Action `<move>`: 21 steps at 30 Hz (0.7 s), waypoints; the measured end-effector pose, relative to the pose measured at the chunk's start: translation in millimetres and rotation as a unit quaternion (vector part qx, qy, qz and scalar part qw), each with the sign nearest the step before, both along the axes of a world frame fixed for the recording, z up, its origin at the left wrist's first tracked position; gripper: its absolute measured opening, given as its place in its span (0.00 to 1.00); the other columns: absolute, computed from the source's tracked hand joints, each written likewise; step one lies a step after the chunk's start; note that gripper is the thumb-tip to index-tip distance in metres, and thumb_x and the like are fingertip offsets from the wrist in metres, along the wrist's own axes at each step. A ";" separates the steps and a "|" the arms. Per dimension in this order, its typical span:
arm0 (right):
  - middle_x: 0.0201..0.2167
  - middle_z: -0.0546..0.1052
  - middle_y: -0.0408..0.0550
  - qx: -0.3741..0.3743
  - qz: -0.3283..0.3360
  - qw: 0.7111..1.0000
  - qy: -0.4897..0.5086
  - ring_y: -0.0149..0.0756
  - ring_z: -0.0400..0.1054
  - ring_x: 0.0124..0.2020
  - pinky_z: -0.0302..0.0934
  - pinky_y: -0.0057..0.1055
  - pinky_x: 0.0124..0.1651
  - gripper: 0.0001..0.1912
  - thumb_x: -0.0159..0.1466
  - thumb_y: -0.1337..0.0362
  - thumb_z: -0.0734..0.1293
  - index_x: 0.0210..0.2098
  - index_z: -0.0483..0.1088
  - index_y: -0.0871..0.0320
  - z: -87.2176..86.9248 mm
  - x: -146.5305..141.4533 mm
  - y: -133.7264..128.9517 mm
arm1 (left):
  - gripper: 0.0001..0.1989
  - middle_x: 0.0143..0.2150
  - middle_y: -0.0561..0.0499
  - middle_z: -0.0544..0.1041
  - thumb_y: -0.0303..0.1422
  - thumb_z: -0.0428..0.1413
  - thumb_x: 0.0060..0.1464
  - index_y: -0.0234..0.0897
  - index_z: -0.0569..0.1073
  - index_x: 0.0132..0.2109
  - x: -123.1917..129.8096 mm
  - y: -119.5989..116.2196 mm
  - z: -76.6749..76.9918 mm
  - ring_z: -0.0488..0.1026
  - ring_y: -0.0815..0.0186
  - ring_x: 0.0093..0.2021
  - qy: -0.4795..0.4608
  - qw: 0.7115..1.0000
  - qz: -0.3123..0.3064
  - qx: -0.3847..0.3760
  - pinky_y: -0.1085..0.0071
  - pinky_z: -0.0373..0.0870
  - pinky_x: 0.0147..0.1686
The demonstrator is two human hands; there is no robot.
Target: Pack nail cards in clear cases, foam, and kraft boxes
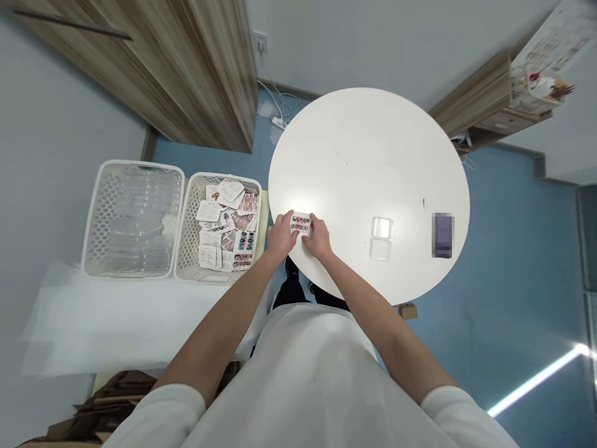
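Between my two hands is a small white card of press-on nails (301,222), with two rows of dark red and pinkish nails facing up. My left hand (281,235) grips its left edge, and my right hand (319,238) has hold of the right edge. The card is over the near left part of the round white table (364,143); whether it touches the surface I cannot tell. Farther right on the table lies an opened clear plastic case (381,239), its two halves side by side.
Left of the table stands a white basket (189,255) full of nail cards, beside another basket (96,218) of stacked clear plastic cases. A blurred purple object (443,235) lies near the table's right edge. A wooden cabinet (200,68) stands at the back left.
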State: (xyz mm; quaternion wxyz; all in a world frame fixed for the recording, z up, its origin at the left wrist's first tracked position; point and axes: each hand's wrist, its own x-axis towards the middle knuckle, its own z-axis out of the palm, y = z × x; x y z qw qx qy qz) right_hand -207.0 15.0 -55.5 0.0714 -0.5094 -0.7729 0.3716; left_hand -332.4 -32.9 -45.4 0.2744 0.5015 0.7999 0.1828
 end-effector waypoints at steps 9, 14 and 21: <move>0.39 0.61 0.49 0.006 -0.042 0.995 0.093 0.35 0.60 0.37 0.60 0.38 0.42 0.33 0.53 0.70 0.60 0.57 0.47 0.55 29.2 77.3 -18.6 | 0.30 0.43 0.48 0.64 0.27 0.52 0.49 0.40 0.52 0.59 50.7 -14.2 25.2 0.67 0.68 0.33 -0.123 0.987 -0.080 0.068 0.69 0.66 0.36; 0.36 0.63 0.47 0.017 -0.071 0.993 0.089 0.34 0.60 0.34 0.61 0.39 0.41 0.31 0.54 0.69 0.61 0.57 0.49 0.54 36.7 150.1 -34.3 | 0.31 0.42 0.48 0.64 0.26 0.50 0.49 0.41 0.50 0.59 103.3 -20.3 25.4 0.67 0.67 0.33 -0.167 0.969 -0.171 0.058 0.68 0.67 0.35; 0.38 0.63 0.47 -0.034 -0.044 0.995 0.083 0.36 0.61 0.36 0.63 0.40 0.40 0.33 0.55 0.68 0.61 0.58 0.47 0.49 34.9 236.6 -28.9 | 0.31 0.41 0.49 0.65 0.25 0.51 0.49 0.43 0.50 0.59 172.7 -11.7 13.8 0.68 0.65 0.36 -0.183 0.957 -0.222 0.039 0.65 0.68 0.37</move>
